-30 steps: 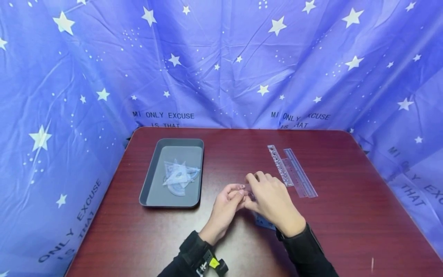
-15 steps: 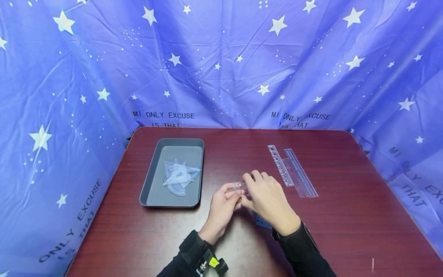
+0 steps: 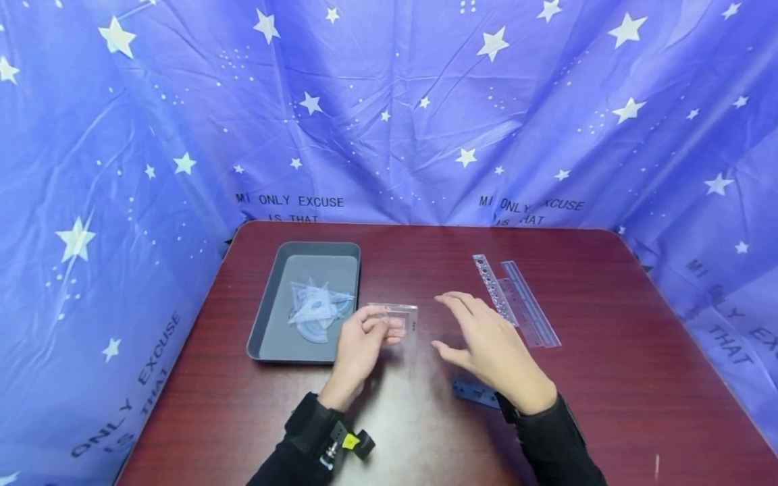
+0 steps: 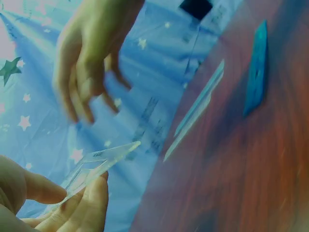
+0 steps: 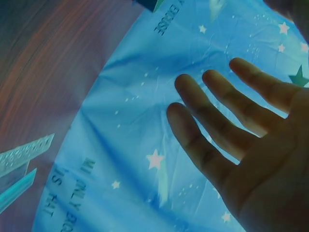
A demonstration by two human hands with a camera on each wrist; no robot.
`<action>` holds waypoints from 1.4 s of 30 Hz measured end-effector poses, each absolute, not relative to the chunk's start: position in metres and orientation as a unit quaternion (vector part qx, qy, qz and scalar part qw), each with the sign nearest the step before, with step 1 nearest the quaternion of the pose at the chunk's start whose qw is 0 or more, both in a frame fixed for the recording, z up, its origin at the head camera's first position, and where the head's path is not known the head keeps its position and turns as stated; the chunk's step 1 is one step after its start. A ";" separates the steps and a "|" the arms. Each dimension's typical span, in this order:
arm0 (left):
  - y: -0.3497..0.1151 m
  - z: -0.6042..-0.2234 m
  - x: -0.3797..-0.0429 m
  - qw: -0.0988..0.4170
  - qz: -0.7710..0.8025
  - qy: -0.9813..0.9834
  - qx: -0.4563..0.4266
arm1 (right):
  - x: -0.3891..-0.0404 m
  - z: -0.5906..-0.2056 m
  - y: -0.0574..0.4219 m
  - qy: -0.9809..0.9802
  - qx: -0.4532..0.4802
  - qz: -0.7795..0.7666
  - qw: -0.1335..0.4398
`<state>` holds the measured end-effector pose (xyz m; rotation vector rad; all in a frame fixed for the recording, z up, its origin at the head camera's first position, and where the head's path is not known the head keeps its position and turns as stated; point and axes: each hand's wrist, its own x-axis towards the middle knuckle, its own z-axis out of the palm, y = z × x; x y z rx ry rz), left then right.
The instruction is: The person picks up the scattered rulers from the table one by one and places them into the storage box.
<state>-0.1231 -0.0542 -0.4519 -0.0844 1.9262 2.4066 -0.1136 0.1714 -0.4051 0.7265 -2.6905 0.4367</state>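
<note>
My left hand [image 3: 358, 344] pinches a clear plastic set square [image 3: 412, 312] between thumb and fingers, just right of the grey tray. Its square corner and inner cut-out show; the fingers hide the rest. The left wrist view has the same set square [image 4: 113, 155] tilted, above thumb and fingertips. To its right in the head view, my right hand [image 3: 495, 354] hovers apart from it, holding nothing. Its spread fingers [image 5: 207, 113] show in the right wrist view. A dark blue ruler [image 3: 474, 393] lies partly hidden under the right wrist.
The grey tray [image 3: 325, 270] holds a pile of clear set squares and a protractor [image 3: 313, 332]. At the table's right lie a ruler with holes [image 3: 491, 285], a clear ruler [image 3: 527, 317] and a bluish ruler [image 3: 531, 304]. A starry curtain [image 3: 389, 135] surrounds the table [image 3: 608, 378].
Both hands were together at the set square. Now the right hand has let go and opened, and my left hand has moved left, toward the tray, with the set square.
</note>
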 end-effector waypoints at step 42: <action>-0.183 -0.452 -0.177 0.059 0.342 0.936 -0.056 | -0.093 -0.434 0.244 -0.966 0.154 0.204 0.046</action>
